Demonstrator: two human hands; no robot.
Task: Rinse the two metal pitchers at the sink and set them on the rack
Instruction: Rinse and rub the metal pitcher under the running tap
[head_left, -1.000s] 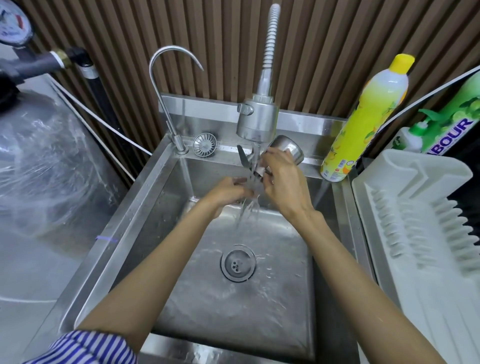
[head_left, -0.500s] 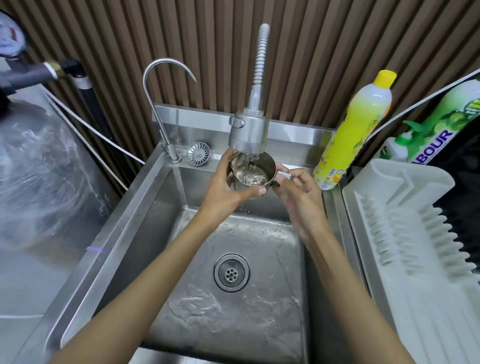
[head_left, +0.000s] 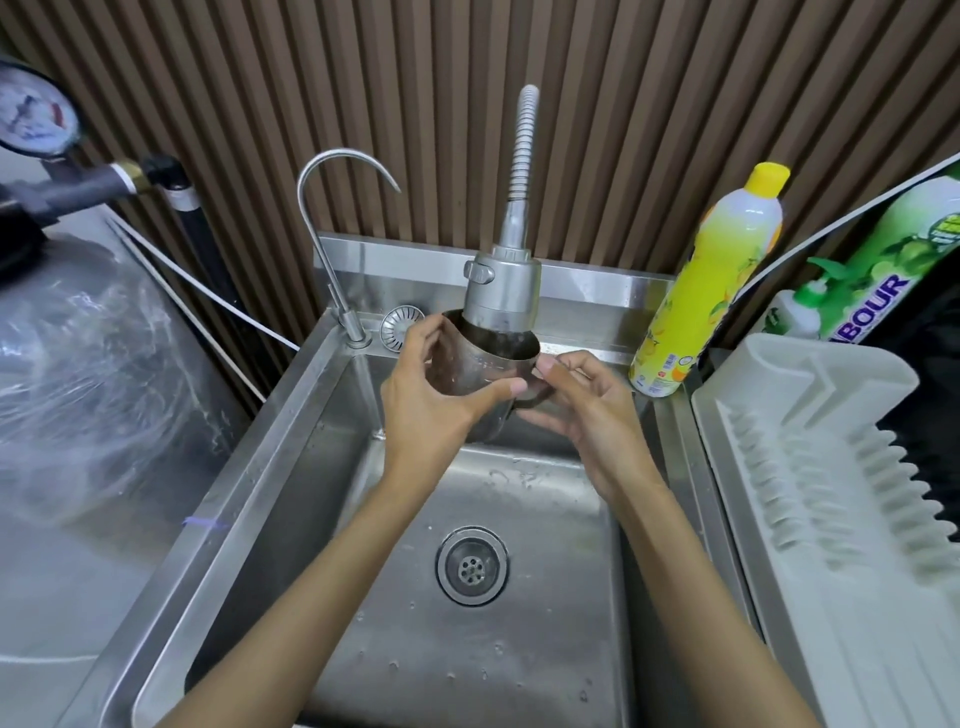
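Note:
A small metal pitcher (head_left: 475, 371) is held upright right under the spray head of the flexible faucet (head_left: 501, 293), whose tip reaches into the pitcher's mouth. My left hand (head_left: 434, 397) grips the pitcher's body, with the thumb across its front. My right hand (head_left: 582, 410) pinches the pitcher's handle on the right side. Both are above the back of the steel sink (head_left: 291, 467). The white dish rack (head_left: 831, 519) lies to the right of the sink with nothing on it. Only one pitcher is in view.
A thin gooseneck tap (head_left: 332, 249) and a round strainer (head_left: 401, 327) sit at the sink's back left. A yellow dish soap bottle (head_left: 711, 291) stands at the back right, a green refill pack (head_left: 872, 280) behind the rack. A plastic-wrapped tank (head_left: 88, 379) is on the left.
The pitcher was turned from tilted under the stream to upright, then raised until the spray head sits in its mouth. My left hand moved from under the stream onto its body.

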